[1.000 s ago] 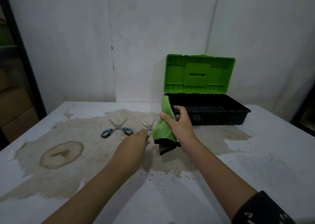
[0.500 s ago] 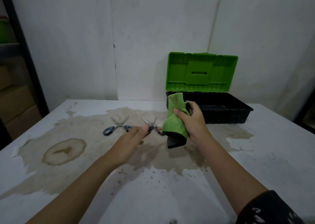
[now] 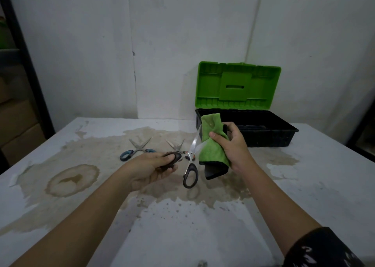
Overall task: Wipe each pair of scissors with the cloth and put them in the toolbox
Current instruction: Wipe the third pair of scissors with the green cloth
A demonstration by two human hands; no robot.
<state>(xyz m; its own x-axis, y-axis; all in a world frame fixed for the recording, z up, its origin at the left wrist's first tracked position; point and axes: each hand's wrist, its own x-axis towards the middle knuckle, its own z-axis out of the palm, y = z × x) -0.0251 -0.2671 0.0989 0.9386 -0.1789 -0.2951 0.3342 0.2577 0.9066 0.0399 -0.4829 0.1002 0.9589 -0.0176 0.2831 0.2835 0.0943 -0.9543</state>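
My left hand (image 3: pixel 151 168) grips one black handle of an opened pair of black-handled scissors (image 3: pixel 190 165), lifted above the table. Its other handle hangs down, and one blade points up against the green cloth (image 3: pixel 213 145). My right hand (image 3: pixel 233 145) holds that cloth bunched, just in front of the toolbox. Two more pairs lie on the table behind: a blue-handled pair (image 3: pixel 138 150) and another pair (image 3: pixel 177 145) partly hidden by my left hand. The black toolbox (image 3: pixel 284 133) stands open, its green lid (image 3: pixel 237 85) upright.
The white table (image 3: pixel 314 185) carries a large brown stain in its middle and a ring-shaped stain (image 3: pixel 72 180) at the left. A dark shelf frame (image 3: pixel 26 53) with cardboard boxes stands at the far left. A white wall lies close behind.
My left hand lifted the black-handled scissors off the table and swung them open towards the cloth. My right hand moved right and nearer the toolbox.
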